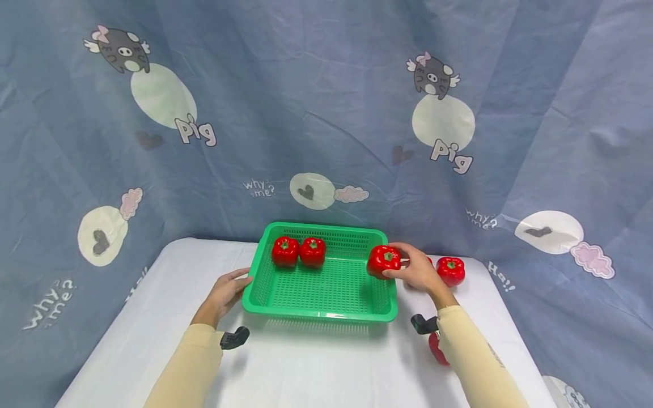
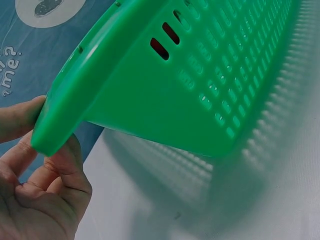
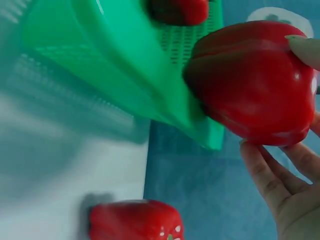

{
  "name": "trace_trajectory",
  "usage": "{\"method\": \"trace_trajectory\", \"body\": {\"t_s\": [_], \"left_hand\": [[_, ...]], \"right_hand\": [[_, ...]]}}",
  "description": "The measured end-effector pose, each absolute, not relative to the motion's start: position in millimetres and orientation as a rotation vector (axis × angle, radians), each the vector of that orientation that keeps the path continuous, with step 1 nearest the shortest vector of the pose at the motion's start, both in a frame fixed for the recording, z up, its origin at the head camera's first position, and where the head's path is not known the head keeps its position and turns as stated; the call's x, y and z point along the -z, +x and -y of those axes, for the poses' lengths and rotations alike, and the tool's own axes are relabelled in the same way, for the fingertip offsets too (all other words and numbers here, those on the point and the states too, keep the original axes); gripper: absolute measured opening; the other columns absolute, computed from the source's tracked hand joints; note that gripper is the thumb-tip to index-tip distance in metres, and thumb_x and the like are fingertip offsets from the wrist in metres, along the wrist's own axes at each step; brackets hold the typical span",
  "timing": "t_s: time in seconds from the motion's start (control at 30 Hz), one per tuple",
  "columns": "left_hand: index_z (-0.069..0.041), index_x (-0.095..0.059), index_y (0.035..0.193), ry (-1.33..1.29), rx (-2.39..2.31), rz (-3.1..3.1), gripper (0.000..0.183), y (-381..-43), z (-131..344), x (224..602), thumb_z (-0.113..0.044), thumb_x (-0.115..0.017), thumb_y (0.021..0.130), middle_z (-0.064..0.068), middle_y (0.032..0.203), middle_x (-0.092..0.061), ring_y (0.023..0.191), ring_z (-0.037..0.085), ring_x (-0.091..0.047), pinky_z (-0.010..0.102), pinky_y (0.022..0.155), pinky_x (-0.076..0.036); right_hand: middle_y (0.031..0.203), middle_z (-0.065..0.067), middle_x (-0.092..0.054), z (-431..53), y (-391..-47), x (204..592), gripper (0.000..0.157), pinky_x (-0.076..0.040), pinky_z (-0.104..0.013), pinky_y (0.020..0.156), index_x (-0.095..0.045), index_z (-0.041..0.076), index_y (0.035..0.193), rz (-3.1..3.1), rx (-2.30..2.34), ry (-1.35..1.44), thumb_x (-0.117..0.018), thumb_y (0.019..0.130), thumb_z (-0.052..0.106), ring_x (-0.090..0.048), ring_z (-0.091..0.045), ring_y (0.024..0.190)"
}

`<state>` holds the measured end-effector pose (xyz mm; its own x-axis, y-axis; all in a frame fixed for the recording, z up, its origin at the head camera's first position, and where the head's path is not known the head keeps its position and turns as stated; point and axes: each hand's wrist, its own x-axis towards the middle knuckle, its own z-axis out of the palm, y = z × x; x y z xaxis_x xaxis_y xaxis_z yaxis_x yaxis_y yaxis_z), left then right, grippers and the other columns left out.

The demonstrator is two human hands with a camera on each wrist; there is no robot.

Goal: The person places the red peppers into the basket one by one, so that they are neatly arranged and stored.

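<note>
In the head view a green plastic basket [image 1: 326,283] sits on the table. Two red bell peppers, one at the far left [image 1: 285,251] and one beside it [image 1: 313,252], lie inside at its back left. My right hand [image 1: 415,271] grips another red bell pepper [image 1: 384,261] over the basket's right end; the right wrist view shows this pepper [image 3: 255,82] between thumb and fingers, above the rim. At the left side my left hand [image 1: 228,290] holds the basket's rim; in the left wrist view its fingers [image 2: 67,172] lie around and under the rim corner [image 2: 55,127].
Right of the basket stands a red pepper [image 1: 450,271], with another partly hidden behind my right hand. One more pepper [image 1: 437,348] shows beside my right sleeve. A blue printed curtain [image 1: 326,113] hangs behind the white table [image 1: 306,368].
</note>
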<state>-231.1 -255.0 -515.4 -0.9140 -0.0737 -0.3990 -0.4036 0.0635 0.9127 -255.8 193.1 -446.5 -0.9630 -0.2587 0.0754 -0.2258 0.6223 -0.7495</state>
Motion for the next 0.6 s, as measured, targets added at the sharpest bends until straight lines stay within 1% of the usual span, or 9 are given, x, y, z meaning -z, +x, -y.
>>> {"method": "trace_trajectory", "body": {"t_s": [0.2, 0.43, 0.6], "left_hand": [[0.003, -0.038, 0.144, -0.467, -1.945, -2.093, 0.052, -231, 255, 513, -0.015, -0.056, 0.098, 0.012, 0.121, -0.06, 0.088, 0.006, -0.061, 0.024, 0.082, -0.052], [0.003, -0.039, 0.143, -0.468, -1.955, -2.087, 0.051, -230, 255, 512, -0.015, -0.056, 0.098, 0.017, 0.128, -0.056, 0.09, 0.006, -0.061, 0.025, 0.085, -0.052], [0.002, -0.041, 0.143, -0.487, -1.952, -2.086, 0.051, -230, 254, 513, -0.014, -0.057, 0.097, 0.011, 0.12, -0.061, 0.089, 0.008, -0.061, 0.024, 0.081, -0.052]], "right_hand": [[0.126, -0.017, -0.056, -188, -267, 450, 0.068, -0.054, -0.046, 0.086, -0.05, 0.007, 0.136, -2.748, 1.287, -0.414, -0.08, 0.076, 0.021, -0.057, -0.035, 0.11], [0.127, -0.017, -0.055, -180, -279, 453, 0.068, -0.054, -0.046, 0.085, -0.051, 0.008, 0.135, -2.721, 1.284, -0.388, -0.081, 0.076, 0.02, -0.054, -0.036, 0.112], [0.127, -0.019, -0.055, -171, -284, 458, 0.066, -0.054, -0.046, 0.085, -0.051, 0.006, 0.135, -2.688, 1.324, -0.374, -0.08, 0.077, 0.015, -0.054, -0.038, 0.111]]}}
